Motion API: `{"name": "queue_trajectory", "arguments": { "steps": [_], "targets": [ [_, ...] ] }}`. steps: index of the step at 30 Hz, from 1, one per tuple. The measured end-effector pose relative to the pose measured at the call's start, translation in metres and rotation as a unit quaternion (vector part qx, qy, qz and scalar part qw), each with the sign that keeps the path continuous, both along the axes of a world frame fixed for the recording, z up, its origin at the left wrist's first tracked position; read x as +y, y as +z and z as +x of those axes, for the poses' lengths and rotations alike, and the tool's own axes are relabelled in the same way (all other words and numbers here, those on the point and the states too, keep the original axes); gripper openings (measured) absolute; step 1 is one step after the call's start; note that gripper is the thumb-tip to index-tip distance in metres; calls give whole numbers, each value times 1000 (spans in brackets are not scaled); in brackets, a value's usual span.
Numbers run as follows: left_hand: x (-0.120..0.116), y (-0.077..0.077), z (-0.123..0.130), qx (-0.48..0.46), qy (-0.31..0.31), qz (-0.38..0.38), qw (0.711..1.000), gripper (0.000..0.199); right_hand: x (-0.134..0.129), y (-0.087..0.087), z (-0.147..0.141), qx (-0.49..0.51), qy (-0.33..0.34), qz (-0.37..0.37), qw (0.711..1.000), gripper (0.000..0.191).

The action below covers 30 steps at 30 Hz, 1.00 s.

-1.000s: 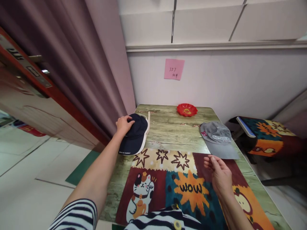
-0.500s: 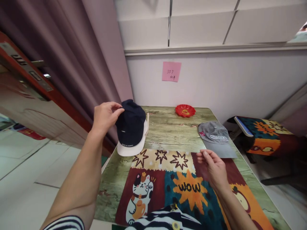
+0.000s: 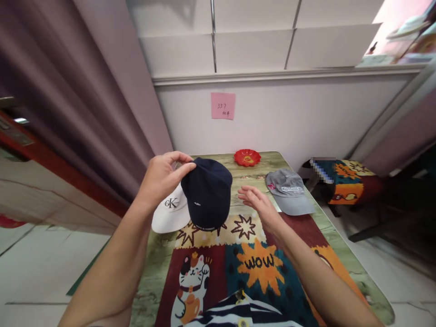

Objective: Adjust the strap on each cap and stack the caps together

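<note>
A navy baseball cap hangs from my left hand, its edge pinched between thumb and fingers. Behind and left of it, partly hidden, lies a white cap with black letters. My right hand is held over the table between the navy cap and a grey cap; its fingers are stretched out and nothing is in them. The grey cap lies at the right of the table with its brim toward me.
The wood-patterned table bears a colourful printed mat. A red scalloped dish stands at the back. A pink note is on the wall. A curtain hangs left; a covered stool stands right.
My left hand has lifted the navy cap off the white cap and carried it right, uncovering the white cap. My right hand has moved left toward the navy cap, and its fingers have straightened.
</note>
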State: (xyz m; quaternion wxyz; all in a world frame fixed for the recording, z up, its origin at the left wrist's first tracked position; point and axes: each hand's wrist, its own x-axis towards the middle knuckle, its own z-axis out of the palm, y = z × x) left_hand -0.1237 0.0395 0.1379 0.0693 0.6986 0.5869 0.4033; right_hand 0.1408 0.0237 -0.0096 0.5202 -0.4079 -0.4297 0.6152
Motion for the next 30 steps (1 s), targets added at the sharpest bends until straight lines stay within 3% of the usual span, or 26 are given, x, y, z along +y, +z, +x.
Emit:
{"name": "queue_trajectory", "arguments": {
  "steps": [5,9,13,15,18,22,26,28,30],
  "targets": [
    [-12,-16,20,18,-56,-45,997,26,44,18,3,116,116,-65,984,44],
    [-8,-27,25,28,-75,-14,997,21,75,33,-1,146,96,-90,981,25],
    [-12,-39,28,55,-67,81,993,19,90,52,-3,146,75,6,986,28],
    [-21,-52,32,74,-78,89,990,19,88,54,1,130,65,78,986,28],
    [-38,-84,42,97,-137,40,985,19,77,42,6,62,60,136,987,19],
    [-45,-126,51,35,-175,-52,983,20,55,9,5,-36,59,100,993,23],
    [-23,-148,40,-90,-59,-96,990,19,35,-15,4,-15,23,59,998,28],
    [-9,-155,31,-86,-6,-119,989,21,26,-19,7,-9,10,58,998,27],
    [3,-161,27,-70,-9,-156,985,24,18,-21,12,-25,9,60,998,24]
  ]
}}
